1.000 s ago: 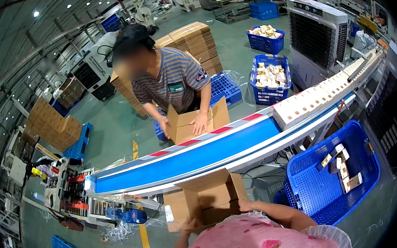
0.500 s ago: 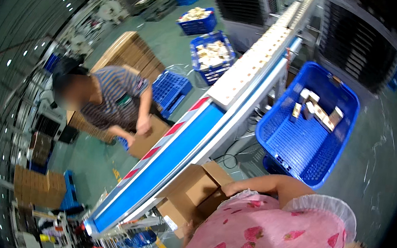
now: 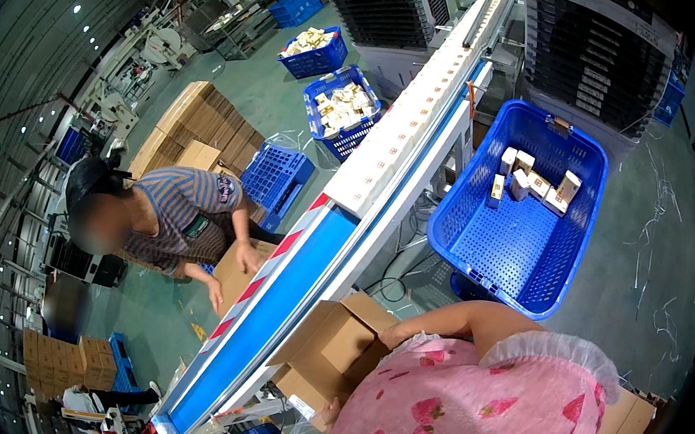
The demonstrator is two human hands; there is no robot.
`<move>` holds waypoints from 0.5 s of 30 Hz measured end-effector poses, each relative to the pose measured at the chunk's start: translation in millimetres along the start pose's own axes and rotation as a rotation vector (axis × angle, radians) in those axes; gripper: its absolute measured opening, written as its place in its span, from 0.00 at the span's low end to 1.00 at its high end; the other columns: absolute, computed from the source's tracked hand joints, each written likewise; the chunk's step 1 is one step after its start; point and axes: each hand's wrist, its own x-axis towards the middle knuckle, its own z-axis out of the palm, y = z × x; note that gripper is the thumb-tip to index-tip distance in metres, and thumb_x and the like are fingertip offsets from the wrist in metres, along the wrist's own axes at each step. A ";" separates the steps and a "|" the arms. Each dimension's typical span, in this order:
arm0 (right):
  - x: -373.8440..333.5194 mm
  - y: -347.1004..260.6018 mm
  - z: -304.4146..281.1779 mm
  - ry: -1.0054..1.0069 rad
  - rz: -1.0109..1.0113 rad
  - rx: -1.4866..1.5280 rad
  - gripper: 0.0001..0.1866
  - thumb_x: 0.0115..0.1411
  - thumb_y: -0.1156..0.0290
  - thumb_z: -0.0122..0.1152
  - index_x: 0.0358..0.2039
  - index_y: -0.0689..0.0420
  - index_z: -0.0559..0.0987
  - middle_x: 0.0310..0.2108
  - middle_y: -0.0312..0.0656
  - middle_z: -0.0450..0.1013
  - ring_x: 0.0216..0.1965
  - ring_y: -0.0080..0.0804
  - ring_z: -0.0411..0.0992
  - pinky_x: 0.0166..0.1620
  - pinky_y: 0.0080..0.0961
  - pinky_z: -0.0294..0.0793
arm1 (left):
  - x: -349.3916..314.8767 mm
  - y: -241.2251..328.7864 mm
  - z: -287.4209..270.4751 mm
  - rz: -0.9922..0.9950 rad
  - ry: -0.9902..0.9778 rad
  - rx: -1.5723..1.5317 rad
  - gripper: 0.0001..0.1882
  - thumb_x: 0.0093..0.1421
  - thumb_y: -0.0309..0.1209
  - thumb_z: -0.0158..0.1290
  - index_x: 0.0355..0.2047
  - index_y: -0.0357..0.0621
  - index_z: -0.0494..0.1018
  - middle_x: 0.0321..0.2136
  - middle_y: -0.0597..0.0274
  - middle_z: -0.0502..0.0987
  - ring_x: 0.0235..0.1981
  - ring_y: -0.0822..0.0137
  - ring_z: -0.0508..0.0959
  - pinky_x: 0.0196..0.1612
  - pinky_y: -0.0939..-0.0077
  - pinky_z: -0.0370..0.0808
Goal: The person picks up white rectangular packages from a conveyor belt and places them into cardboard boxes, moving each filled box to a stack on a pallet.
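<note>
Both hands [image 3: 390, 335] hold an open carton [image 3: 319, 345] bearing a white label [image 3: 302, 406].

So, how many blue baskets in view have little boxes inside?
3: the big basket right of the belt, plus the nearer basket and farther basket across it. Others may be hidden.

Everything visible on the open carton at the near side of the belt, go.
The open carton looks like plain brown corrugated cardboard, flaps spread outward, a white label on the lower-left flap. It's tilted in view, mouth facing up toward the camera; the visible inside is partly shadowed and shows no contents. It sits beside the conveyor; its support is hidden. The right hand grips its right edge; left-hand fingers touch the lower edge. The pink apron covers part.
</note>
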 end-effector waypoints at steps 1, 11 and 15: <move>1.2 -0.6 -0.2 -0.002 0.002 0.000 0.19 0.45 0.64 0.52 0.35 0.63 0.71 0.35 0.53 0.69 0.37 0.42 0.67 0.37 0.34 0.65 | 1.2 -1.6 0.7 0.005 0.001 -0.003 0.18 0.50 0.40 0.48 0.36 0.41 0.70 0.29 0.55 0.74 0.31 0.62 0.73 0.33 0.72 0.68; 6.3 -2.9 2.6 -0.015 -0.011 0.000 0.19 0.46 0.64 0.52 0.36 0.63 0.71 0.35 0.53 0.69 0.37 0.42 0.67 0.37 0.34 0.65 | 0.9 -12.1 1.4 -0.013 0.008 0.108 0.18 0.49 0.41 0.48 0.36 0.41 0.70 0.28 0.54 0.75 0.31 0.60 0.74 0.33 0.71 0.68; 6.1 -0.4 3.2 -0.017 -0.011 0.000 0.19 0.46 0.63 0.52 0.36 0.63 0.71 0.35 0.53 0.69 0.37 0.41 0.67 0.37 0.34 0.65 | -3.8 -4.7 3.7 -0.015 0.003 0.027 0.18 0.50 0.41 0.48 0.37 0.42 0.70 0.28 0.53 0.75 0.31 0.60 0.74 0.33 0.70 0.68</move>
